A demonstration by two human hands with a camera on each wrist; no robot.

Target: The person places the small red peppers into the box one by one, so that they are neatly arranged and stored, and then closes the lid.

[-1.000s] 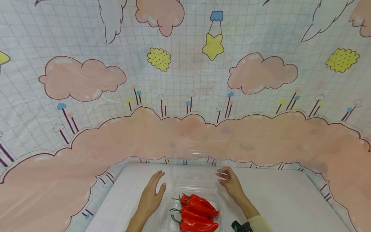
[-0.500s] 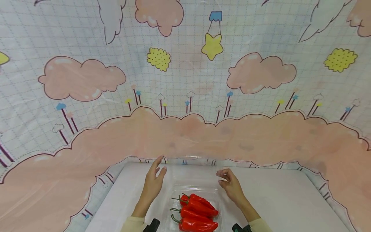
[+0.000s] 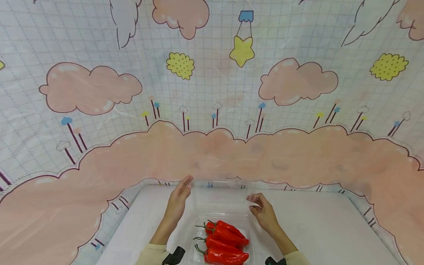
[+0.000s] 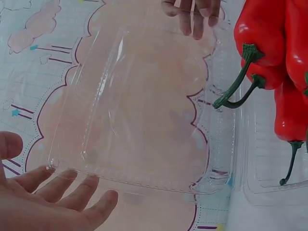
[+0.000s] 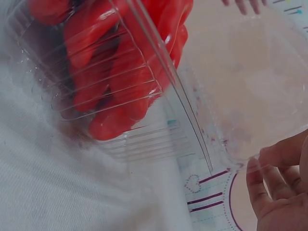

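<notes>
Several red peppers [image 3: 225, 254] with green stems lie in a clear plastic clamshell container [image 3: 250, 224], low in the middle of the head view. Its clear lid [image 3: 220, 198] stands raised at the far side, hinged to the container. My left hand [image 3: 177, 204] is at the lid's left edge; in the left wrist view its extended fingers [image 4: 72, 197] touch that edge, with the thumb apart. My right hand [image 3: 265, 215] is at the opposite edge, and in the right wrist view thumb and forefinger [image 5: 257, 192] pinch the lid's corner. The head view cuts off the container's near end.
A white tabletop [image 3: 308, 224] extends to both sides of the container. Behind it hangs a cloth [image 3: 285, 154] printed with clouds and stars. Dark wrist devices [image 3: 174, 255] show at both sleeves.
My left hand has moved forward and slightly right to the lid's left edge. The lid's top edge sits lower in the head view. My right hand has hardly moved.
</notes>
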